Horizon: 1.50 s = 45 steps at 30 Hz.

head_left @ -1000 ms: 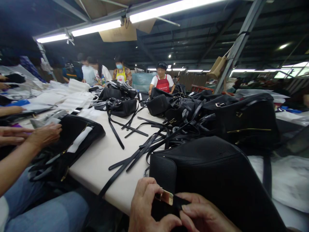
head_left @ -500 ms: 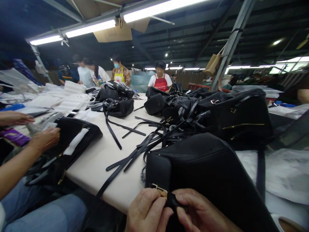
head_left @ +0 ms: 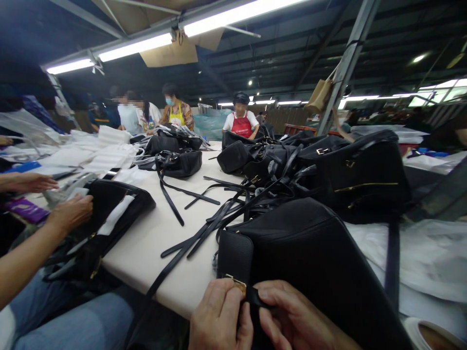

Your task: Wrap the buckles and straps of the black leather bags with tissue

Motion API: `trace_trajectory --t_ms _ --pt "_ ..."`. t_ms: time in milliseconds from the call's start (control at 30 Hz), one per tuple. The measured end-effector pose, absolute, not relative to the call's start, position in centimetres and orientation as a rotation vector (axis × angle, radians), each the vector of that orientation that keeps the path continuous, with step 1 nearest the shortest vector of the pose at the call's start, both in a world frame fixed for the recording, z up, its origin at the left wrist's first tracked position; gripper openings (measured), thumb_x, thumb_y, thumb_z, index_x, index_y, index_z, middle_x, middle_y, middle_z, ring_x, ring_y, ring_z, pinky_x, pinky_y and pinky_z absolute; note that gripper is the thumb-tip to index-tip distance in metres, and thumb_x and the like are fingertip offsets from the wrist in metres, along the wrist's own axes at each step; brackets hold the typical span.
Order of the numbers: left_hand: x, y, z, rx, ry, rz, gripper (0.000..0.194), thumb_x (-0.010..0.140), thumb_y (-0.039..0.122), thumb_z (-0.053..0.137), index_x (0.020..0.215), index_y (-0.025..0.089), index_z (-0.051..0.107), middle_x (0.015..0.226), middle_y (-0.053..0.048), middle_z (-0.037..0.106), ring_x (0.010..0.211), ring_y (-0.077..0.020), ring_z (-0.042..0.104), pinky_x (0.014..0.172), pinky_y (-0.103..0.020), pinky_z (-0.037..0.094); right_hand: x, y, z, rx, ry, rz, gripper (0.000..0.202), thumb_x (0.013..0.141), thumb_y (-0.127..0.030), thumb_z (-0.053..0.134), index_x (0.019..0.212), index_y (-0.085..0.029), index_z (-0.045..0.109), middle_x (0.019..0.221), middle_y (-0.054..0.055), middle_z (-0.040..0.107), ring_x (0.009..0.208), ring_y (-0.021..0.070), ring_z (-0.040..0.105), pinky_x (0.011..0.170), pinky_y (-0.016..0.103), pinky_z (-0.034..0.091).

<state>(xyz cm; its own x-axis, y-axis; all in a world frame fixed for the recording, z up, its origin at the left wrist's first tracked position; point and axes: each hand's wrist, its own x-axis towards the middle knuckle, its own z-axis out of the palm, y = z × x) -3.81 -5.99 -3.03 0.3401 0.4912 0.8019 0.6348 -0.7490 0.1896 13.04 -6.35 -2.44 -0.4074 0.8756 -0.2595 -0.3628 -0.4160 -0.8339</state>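
A large black bag leans on the table edge in front of me, its flap facing up. At the flap's lower end is a gold buckle. My left hand has its fingers closed round the buckle and partly hides it. My right hand pinches a short black strap right beside the buckle. Both hands nearly meet at the front of the bag. Long black straps trail across the tabletop left of the bag.
The pale table carries a heap of black bags and a black bag with a gold zip. At left, a co-worker's hands work at another black bag. Clear plastic and a tape roll lie right.
My hands and the near bag's flap sit slightly further left in view. The grip on buckle and strap looks the same. The co-worker's hands have shifted a little right.
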Motion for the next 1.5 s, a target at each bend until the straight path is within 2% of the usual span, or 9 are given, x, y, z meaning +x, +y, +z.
trace_trajectory --t_ms 167,400,667,800,933,1233,1400,1500 --pt "-3.4 -6.0 -2.5 -2.414 -1.011 -1.442 0.021 0.082 0.001 0.049 0.090 0.017 0.058 0.077 -0.005 0.067 0.070 -0.0162 0.065 0.065 -0.025 0.056 12.9 -6.4 -2.1 -0.933 -0.887 1.939 0.035 0.073 -0.046 0.062 0.066 -0.011 0.060 0.040 -0.001 0.055 0.026 0.0046 0.042 0.029 0.014 0.021" --pt "-3.1 -6.0 -3.1 -2.403 -1.036 -1.386 0.020 0.084 0.001 0.045 0.088 0.019 0.054 0.075 -0.005 0.065 0.069 -0.0172 0.064 0.066 -0.027 0.055 12.9 -6.4 -2.0 -0.923 -0.950 1.942 0.037 0.075 -0.046 0.060 0.061 -0.013 0.058 0.041 -0.002 0.055 0.026 0.0037 0.041 0.029 0.014 0.022" --pt "-4.6 -5.3 -2.7 -2.596 -1.425 -1.512 0.020 0.092 0.009 0.037 0.079 0.023 0.043 0.071 0.001 0.053 0.064 -0.0121 0.058 0.058 -0.021 0.051 13.1 -6.2 -2.0 -0.914 -0.937 1.987 0.035 0.076 -0.046 0.059 0.067 -0.013 0.058 0.043 0.000 0.058 0.026 0.0043 0.043 0.029 0.013 0.024" --pt "-5.2 -5.8 -2.9 -2.666 -1.222 -1.475 0.011 0.090 0.012 0.046 0.092 0.021 0.051 0.085 -0.004 0.061 0.079 -0.0158 0.062 0.069 -0.025 0.055 13.2 -6.2 -2.0 -0.933 -0.941 1.965 0.034 0.076 -0.046 0.059 0.072 -0.012 0.059 0.041 -0.002 0.057 0.026 0.0046 0.042 0.030 0.013 0.025" --pt "-4.8 -6.4 -3.3 -2.581 -0.994 -1.405 0.022 0.084 0.005 0.052 0.101 0.018 0.055 0.087 -0.005 0.065 0.080 -0.0160 0.065 0.074 -0.024 0.056 13.1 -6.3 -2.0 -0.925 -0.970 1.977 0.035 0.077 -0.046 0.059 0.070 -0.012 0.058 0.043 0.000 0.058 0.026 0.0046 0.041 0.029 0.014 0.024" --pt "-4.6 -6.5 -3.5 -2.513 -1.089 -1.369 0.021 0.085 0.004 0.051 0.099 0.018 0.057 0.084 -0.005 0.066 0.079 -0.0163 0.066 0.075 -0.025 0.057 12.3 -6.3 -1.7 -0.922 -1.024 1.944 0.038 0.080 -0.046 0.055 0.066 -0.011 0.060 0.043 -0.001 0.054 0.028 0.0040 0.041 0.030 0.013 0.025" --pt "-4.9 -6.8 -3.8 -2.484 -1.137 -1.313 0.020 0.085 0.006 0.051 0.100 0.018 0.057 0.086 -0.006 0.067 0.081 -0.0176 0.067 0.075 -0.026 0.058 11.9 -6.5 -1.4 -0.947 -0.983 1.954 0.038 0.078 -0.046 0.058 0.077 -0.008 0.064 0.044 0.000 0.057 0.028 0.0047 0.042 0.031 0.013 0.027" --pt "-5.1 -6.9 -3.8 -2.486 -1.136 -1.305 0.021 0.085 0.005 0.050 0.101 0.018 0.056 0.087 -0.006 0.067 0.081 -0.0175 0.067 0.075 -0.027 0.057 11.7 -6.5 -1.4 -0.935 -1.000 1.956 0.037 0.079 -0.045 0.057 0.075 -0.009 0.064 0.044 0.000 0.057 0.028 0.0044 0.042 0.031 0.013 0.028"
